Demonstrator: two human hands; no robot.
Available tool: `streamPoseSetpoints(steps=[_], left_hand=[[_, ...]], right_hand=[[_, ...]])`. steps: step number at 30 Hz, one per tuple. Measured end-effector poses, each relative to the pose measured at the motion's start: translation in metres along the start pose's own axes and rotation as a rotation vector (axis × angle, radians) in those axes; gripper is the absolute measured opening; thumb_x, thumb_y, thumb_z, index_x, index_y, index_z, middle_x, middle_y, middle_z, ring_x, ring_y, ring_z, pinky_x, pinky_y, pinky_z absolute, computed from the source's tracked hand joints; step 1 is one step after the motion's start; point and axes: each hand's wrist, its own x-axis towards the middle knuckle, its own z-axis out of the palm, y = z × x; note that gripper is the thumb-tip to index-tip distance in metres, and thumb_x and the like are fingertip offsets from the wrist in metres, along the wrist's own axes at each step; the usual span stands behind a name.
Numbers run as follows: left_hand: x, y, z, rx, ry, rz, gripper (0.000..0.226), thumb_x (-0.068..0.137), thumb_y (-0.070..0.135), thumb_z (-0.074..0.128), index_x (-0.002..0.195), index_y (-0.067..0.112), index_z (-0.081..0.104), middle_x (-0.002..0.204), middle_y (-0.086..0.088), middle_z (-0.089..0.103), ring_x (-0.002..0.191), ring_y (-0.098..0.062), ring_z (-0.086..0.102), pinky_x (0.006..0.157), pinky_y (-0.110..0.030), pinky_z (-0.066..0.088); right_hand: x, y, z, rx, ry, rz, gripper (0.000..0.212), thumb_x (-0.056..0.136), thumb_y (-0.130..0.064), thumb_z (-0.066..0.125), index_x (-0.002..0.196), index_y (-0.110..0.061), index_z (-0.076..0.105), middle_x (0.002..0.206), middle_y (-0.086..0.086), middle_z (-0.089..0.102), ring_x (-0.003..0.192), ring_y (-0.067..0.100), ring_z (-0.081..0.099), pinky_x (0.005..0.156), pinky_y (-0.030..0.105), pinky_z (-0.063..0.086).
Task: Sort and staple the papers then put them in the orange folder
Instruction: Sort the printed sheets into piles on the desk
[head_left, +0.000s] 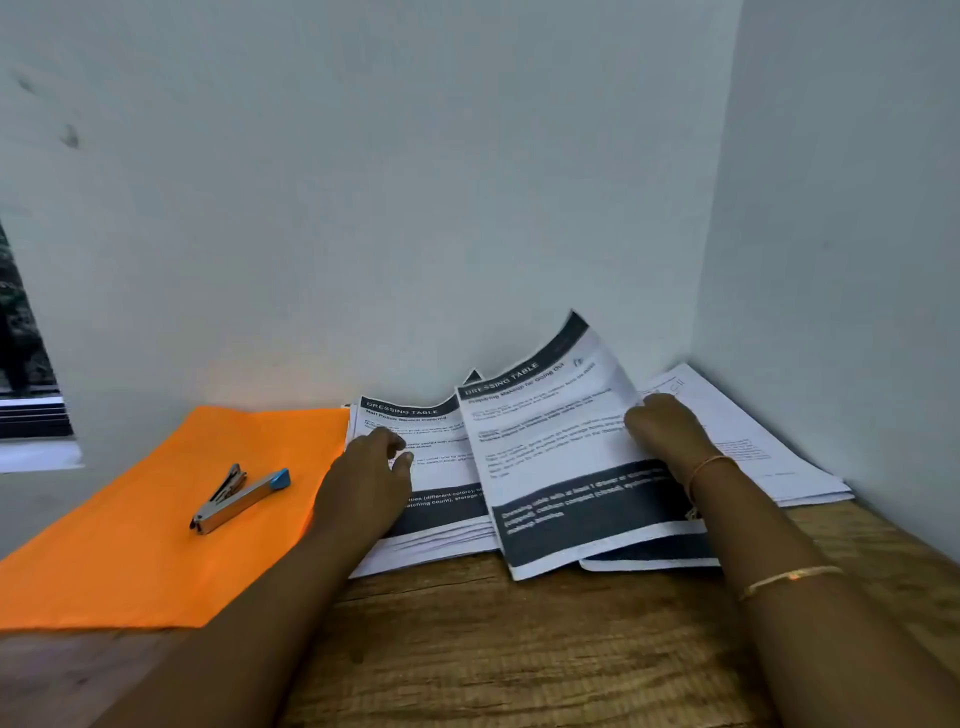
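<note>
Raised sheet (561, 457) gripped by right hand (670, 431).

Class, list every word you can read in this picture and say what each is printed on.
"DRESSING TABLE": header of the left stack's top sheet.
"Nail Polish Swatch": its subtitle, last word blurred.
"DRESSING TABLE": header of the lifted sheet.
"Preparing Makeup for Going Out": its subtitle.
Smaller print on both, and the right stack: mostly too blurred.
The stapler and orange folder: no text seen.
</note>
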Motion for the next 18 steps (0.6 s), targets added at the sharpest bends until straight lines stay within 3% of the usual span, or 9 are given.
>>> streamPoseSetpoints(steps=[5,11,15,18], left_hand=[[0.0,-0.009,-0.004,0.269,-0.076,-0.102,0.043,0.091,0.041,0.055,0.128,0.021,0.048,0.133,-0.009,0.046,0.118,-0.031,0.047,0.093,-0.037,0.041],[0.006,-0.02,-0.009,0.292,-0.102,-0.157,0.057,0.086,0.04,0.063,0.132,0.015,0.042,0.128,-0.013,0.044,0.112,-0.034,0.05,0.086,-0.037,0.044],[0.007,-0.025,-0.013,0.317,-0.066,-0.142,0.053,0.087,0.033,0.063,0.128,0.008,0.042,0.122,-0.017,0.049,0.107,-0.032,0.053,0.079,-0.035,0.042],[0.01,-0.03,-0.014,0.308,-0.07,-0.169,0.049,0.087,0.031,0.065,0.123,0.004,0.045,0.12,-0.017,0.054,0.107,-0.031,0.053,0.076,-0.034,0.041]], right_hand=[[0.007,0.028,-0.019,-0.226,0.151,0.087,0.014,0.087,-0.017,0.045,0.099,-0.012,0.05,0.111,0.013,0.058,0.094,0.031,0.053,0.079,0.031,0.04],[0.013,0.045,-0.025,-0.362,0.197,0.166,0.024,0.088,-0.017,0.045,0.108,-0.011,0.057,0.117,0.015,0.058,0.104,0.034,0.056,0.082,0.034,0.041],[0.015,0.05,-0.022,-0.436,0.187,0.179,0.023,0.089,-0.018,0.045,0.108,-0.011,0.057,0.118,0.014,0.059,0.106,0.033,0.056,0.083,0.033,0.04],[0.016,0.054,-0.017,-0.462,0.147,0.177,0.033,0.089,-0.021,0.047,0.119,-0.01,0.056,0.124,0.014,0.057,0.111,0.033,0.055,0.091,0.035,0.043]])
